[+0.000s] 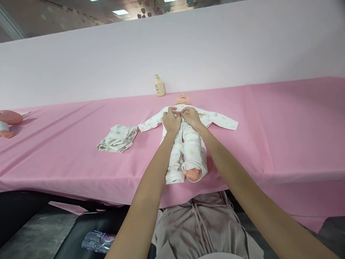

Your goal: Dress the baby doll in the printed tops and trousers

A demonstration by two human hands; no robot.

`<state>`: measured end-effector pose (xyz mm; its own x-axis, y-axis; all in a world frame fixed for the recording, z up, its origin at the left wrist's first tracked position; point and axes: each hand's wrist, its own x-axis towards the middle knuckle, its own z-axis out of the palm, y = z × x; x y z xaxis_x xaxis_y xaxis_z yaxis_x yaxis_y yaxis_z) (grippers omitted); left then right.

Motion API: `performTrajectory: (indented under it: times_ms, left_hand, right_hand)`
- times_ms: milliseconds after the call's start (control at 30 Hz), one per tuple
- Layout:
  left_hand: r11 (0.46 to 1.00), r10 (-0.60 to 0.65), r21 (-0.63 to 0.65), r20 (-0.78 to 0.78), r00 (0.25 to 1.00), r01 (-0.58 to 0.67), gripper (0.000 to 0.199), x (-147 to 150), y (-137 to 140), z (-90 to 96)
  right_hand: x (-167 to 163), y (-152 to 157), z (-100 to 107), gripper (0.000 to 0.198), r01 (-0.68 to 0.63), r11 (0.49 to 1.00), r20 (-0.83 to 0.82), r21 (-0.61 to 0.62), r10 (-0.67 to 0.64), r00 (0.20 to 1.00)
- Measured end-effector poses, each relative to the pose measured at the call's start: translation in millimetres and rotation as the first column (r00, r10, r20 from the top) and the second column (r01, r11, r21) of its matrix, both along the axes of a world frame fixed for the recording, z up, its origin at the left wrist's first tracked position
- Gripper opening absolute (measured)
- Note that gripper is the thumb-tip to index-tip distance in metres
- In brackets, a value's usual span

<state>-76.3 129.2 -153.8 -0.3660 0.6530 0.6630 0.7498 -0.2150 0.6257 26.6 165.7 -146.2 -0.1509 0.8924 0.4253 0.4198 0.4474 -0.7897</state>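
A baby doll [183,99] lies on its back on the pink-covered table, its head toward the wall. It wears a white patterned baby jacket [223,122] with both sleeves spread out, and matching trousers [191,148]. One bare foot [192,174] shows at a trouser cuff; the other cuff lies flat. My left hand [172,120] and my right hand [191,117] meet at the doll's chest, fingers pinched on the front of the jacket. What exactly lies between the fingertips is too small to make out.
Folded patterned baby clothes [119,138] lie left of the doll. A pump bottle [159,86] stands by the white wall [166,53]. Another doll [6,117] lies at the far left of the pink tablecloth [305,134]. A plastic bottle [98,241] rests on a black chair [71,251].
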Motion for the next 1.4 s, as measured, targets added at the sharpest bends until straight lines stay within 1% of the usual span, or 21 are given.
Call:
performTrajectory:
  times_ms: [167, 333, 467, 567, 633, 667, 733, 800, 867, 1033, 1133, 1267, 1400]
  left_hand:
    - [0.999, -0.039, -0.002, 0.023, 0.999, 0.039, 0.016, 0, -4, 1.9]
    - [0.998, -0.065, -0.014, 0.071, 0.995, 0.066, 0.015, -1, -4, 2.1]
    - [0.999, -0.038, -0.035, 0.013, 0.999, 0.038, 0.011, -2, -2, 1.4]
    - [0.999, -0.031, -0.042, -0.025, 0.999, 0.030, 0.013, -2, -1, 0.6]
    - [0.999, -0.030, -0.043, -0.049, 0.998, 0.028, 0.013, -3, -1, -0.1]
    - [0.999, -0.034, -0.042, -0.059, 0.998, 0.031, 0.014, -3, -1, -0.6]
    - [0.998, -0.055, -0.037, -0.075, 0.996, 0.052, 0.016, -5, -2, -1.8]
    - [0.996, -0.091, -0.028, -0.092, 0.992, 0.089, 0.020, -8, -2, -3.8]
    - [0.993, -0.122, -0.014, -0.113, 0.986, 0.121, 0.023, -11, -3, -6.4]
    - [0.990, -0.141, 0.004, -0.148, 0.979, 0.143, 0.027, -15, -6, -11.7]
    - [0.994, -0.105, 0.022, -0.163, 0.981, 0.110, 0.033, -13, -10, -11.2]
    - [0.991, -0.054, 0.116, -0.151, 0.987, 0.072, 0.033, -13, -18, -8.7]
    - [0.971, -0.089, 0.214, -0.079, 0.993, 0.104, 0.034, -14, -24, -8.5]
  right_hand:
    - [-1, 0, -1, 0.016, -0.017, 1.000, -0.039, -0.026, 0.016, 0.999]
    - [-1, 0, -1, 0.016, -0.032, 0.997, -0.120, -0.063, 0.025, 0.993]
    - [-2, 4, -3, 0.018, -0.036, 0.997, -0.169, -0.071, 0.023, 0.985]
    - [-2, 8, -5, 0.019, -0.043, 0.995, -0.162, -0.092, 0.027, 0.986]
    - [-2, 7, -6, 0.021, -0.016, 0.997, -0.113, -0.075, 0.007, 0.994]
    - [-2, 5, -6, 0.023, 0.016, 0.999, -0.070, -0.041, -0.019, 0.997]
    - [-2, -1, -6, 0.026, 0.088, 0.994, 0.043, 0.071, -0.091, 0.995]
    - [-2, -9, -5, 0.032, 0.123, 0.977, 0.166, 0.176, -0.152, 0.974]
    - [-2, -17, -4, 0.037, 0.121, 0.968, 0.268, 0.219, -0.179, 0.947]
    - [1, -29, -2, 0.041, 0.089, 0.972, 0.408, 0.219, -0.174, 0.896]
    - [3, -33, -2, 0.040, 0.068, 0.973, 0.441, 0.222, -0.163, 0.883]
    - [4, -39, -2, 0.036, 0.038, 0.969, 0.458, 0.243, -0.149, 0.877]
    - [3, -45, -1, 0.034, 0.018, 0.970, 0.468, 0.243, -0.133, 0.874]
